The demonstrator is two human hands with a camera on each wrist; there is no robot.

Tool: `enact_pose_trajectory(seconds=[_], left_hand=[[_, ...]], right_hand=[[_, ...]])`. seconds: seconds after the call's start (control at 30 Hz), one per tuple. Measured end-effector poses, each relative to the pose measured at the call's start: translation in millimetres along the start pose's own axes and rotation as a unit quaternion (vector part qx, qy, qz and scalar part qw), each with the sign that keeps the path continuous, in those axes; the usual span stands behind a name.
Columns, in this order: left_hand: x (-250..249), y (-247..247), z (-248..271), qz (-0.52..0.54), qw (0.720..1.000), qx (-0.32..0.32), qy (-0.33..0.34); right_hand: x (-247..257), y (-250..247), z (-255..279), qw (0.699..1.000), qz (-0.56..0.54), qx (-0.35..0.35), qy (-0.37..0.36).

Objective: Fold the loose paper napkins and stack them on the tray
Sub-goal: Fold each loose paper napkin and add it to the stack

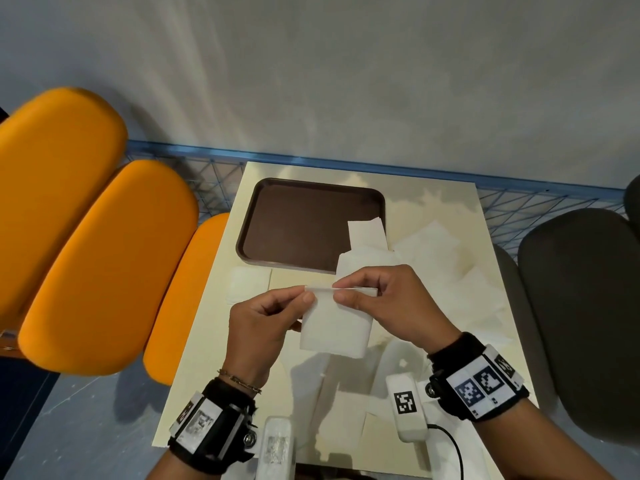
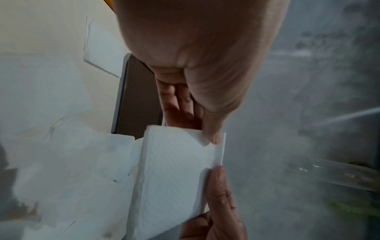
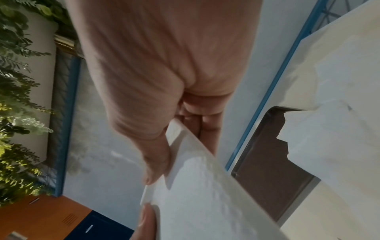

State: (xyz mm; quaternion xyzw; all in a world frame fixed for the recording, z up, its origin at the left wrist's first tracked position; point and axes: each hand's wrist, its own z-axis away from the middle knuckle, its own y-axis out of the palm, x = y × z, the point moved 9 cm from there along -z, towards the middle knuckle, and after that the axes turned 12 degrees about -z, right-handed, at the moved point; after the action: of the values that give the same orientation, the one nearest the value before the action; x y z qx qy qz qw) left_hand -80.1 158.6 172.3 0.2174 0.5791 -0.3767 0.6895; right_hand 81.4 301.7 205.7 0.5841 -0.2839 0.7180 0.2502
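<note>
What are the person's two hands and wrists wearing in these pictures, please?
Both hands, left hand and right hand, are bare, with no sleeves in view. Each wrist carries a black strap holding white blocks printed with black square-patterned markers. The left wrist also wears a thin chain bracelet. A black cable runs from the right unit.

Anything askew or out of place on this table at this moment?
Yes. One white paper napkin lies half over the brown plastic tray's right rim instead of inside it. More loose napkins sprawl overlapped on the right. Both hands, left hand and right hand, pinch a folded napkin.
</note>
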Motion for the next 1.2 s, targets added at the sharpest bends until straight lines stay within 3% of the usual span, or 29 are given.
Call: enact_pose_trajectory(seconds=[0.4, 0.7, 1.0, 1.2], left_hand=[[2.3, -5.8, -4.0, 0.011, 1.000, -0.023, 0.004], [7.5, -1.5, -7.0, 0.054, 0.998, -0.010, -0.034], [9.4, 8.0, -7.1, 0.056, 0.994, 0.066, -0.065], [15.4, 5.0, -7.4, 0.057, 0.995, 0.049, -0.072]], right_hand=[[4.1, 11.5, 1.7, 0.999, -0.021, 0.020, -0.014], [2.3, 11.0, 0.6, 0.999, -0.033, 0.002, -0.023], [-1.4, 14.1, 0.0, 0.999, -0.019, 0.025, -0.011], [-5.5, 9.9, -0.8, 0.999, -0.042, 0.005, -0.001]])
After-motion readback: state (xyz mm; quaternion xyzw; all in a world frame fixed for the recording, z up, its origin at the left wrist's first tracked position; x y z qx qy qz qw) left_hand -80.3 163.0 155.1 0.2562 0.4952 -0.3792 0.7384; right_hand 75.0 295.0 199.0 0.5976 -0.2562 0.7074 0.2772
